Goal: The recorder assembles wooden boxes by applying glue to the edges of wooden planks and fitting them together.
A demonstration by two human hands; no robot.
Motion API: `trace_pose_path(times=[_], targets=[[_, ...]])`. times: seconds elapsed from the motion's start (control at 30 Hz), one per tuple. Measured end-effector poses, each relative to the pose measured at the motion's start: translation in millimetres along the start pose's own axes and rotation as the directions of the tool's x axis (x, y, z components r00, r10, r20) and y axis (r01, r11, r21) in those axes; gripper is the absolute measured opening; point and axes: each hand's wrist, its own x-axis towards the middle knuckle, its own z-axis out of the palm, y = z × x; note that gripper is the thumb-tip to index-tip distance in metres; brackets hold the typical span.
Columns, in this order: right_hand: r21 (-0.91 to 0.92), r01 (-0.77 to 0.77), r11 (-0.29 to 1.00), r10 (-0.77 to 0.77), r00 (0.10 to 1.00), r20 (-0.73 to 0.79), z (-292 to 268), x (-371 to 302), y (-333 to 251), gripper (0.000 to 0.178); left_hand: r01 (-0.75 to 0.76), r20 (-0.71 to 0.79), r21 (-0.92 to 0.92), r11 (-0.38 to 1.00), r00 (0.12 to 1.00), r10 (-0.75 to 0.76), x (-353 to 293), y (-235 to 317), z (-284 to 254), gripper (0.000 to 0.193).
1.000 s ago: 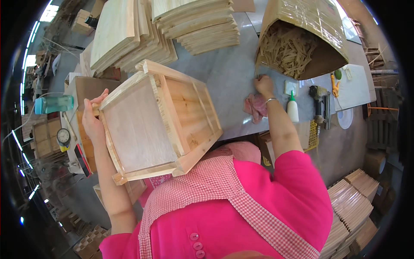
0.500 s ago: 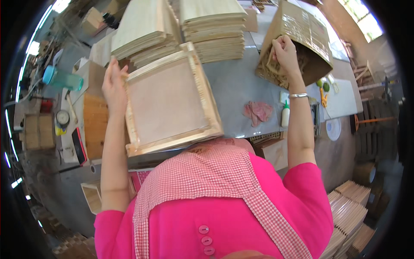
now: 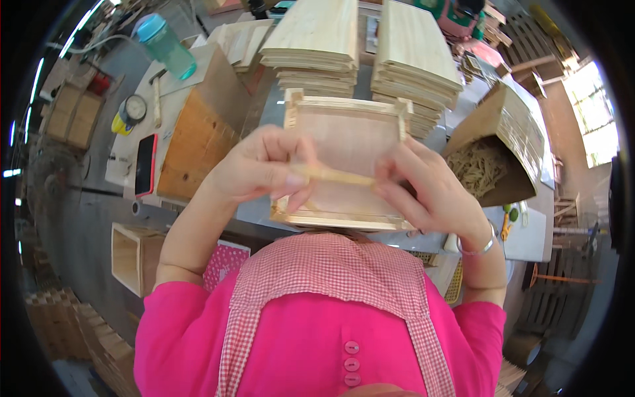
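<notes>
A thin, pale tan strip (image 3: 342, 176), blurred by motion, stretches between my two hands. My left hand (image 3: 261, 164) pinches one end, thumb against fingers. At the other end, the fingers of my right hand (image 3: 428, 186) are closed on it. Just beyond and beneath the hands is a shallow wooden box frame (image 3: 349, 102) with a flat pale bottom, resting close to my apron. Its side edges are partly hidden by my hands. On the right, a cardboard box (image 3: 522, 122) lies tipped toward me, holding many similar tan strips (image 3: 477, 169).
Two stacks of thin wooden boards (image 3: 314, 33) (image 3: 413, 49) stand at the back of the table. To the left are a teal bottle (image 3: 169, 49), a hammer (image 3: 157, 99), a round gauge (image 3: 134, 109) and a red-edged phone (image 3: 145, 165). Another person (image 3: 456, 20) is at the far side.
My right hand has come out of the cardboard box with a tan strip. My left hand has let go of the frame's side and now holds the strip too. The head view has shifted.
</notes>
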Motion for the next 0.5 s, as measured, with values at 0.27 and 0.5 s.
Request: trace_pose_path(times=[0.27, 0.5], targets=[[-0.455, -0.058, 0.889, 0.03, 0.997, -0.068, -47.5, 3.5, 73.2, 0.03, -0.044, -0.12, 0.779, 0.625, 0.968, 0.218, -7.9, -58.2, -53.0, 0.017], [-0.229, -0.243, 0.943, 0.233, 0.97, -0.07, -31.9, -39.5, 113.7, 0.042, 0.141, -0.246, 0.548, 0.824, 0.969, -0.002, -44.1, -70.1, -38.9, 0.02]])
